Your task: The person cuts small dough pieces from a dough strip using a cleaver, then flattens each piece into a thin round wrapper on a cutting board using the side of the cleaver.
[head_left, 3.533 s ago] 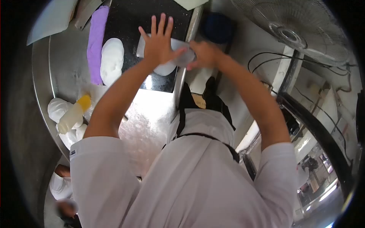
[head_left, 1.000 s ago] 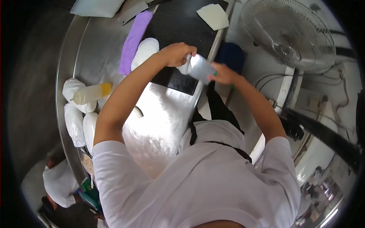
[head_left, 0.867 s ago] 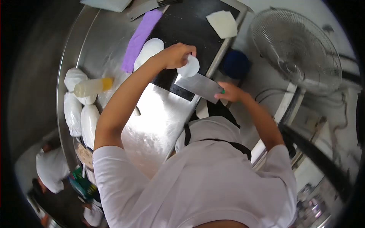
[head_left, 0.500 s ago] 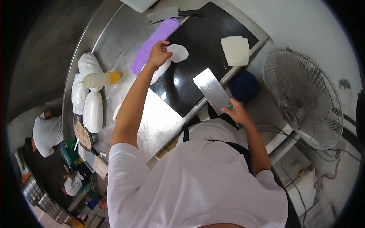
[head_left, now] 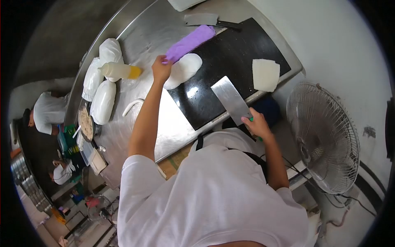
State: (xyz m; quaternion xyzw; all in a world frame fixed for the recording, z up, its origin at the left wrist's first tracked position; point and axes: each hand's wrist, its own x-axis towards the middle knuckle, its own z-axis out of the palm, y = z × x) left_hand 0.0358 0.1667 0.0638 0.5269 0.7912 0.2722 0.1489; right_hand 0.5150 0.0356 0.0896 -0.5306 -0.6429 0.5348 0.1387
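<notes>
My left hand is closed on the near end of a folded purple cloth, which lies along the edge of the black board. Thin white dough rounds overlap just to the right of that hand, partly on the board. In my right hand is a cleaver with a green handle. Its broad blade sticks out flat over the board's front edge. A thin white dough strip lies on the metal table, left of my left forearm.
The black board carries a square white cloth at its right. A second cleaver lies behind. Wrapped white bundles, a squeeze bottle and a bowl of filling stand left. A fan is at right; people work far left.
My left hand has let go of a dough round, leaving it with the others, and moved left to the purple cloth's end. The cleaver stays in my right hand. The view has shifted.
</notes>
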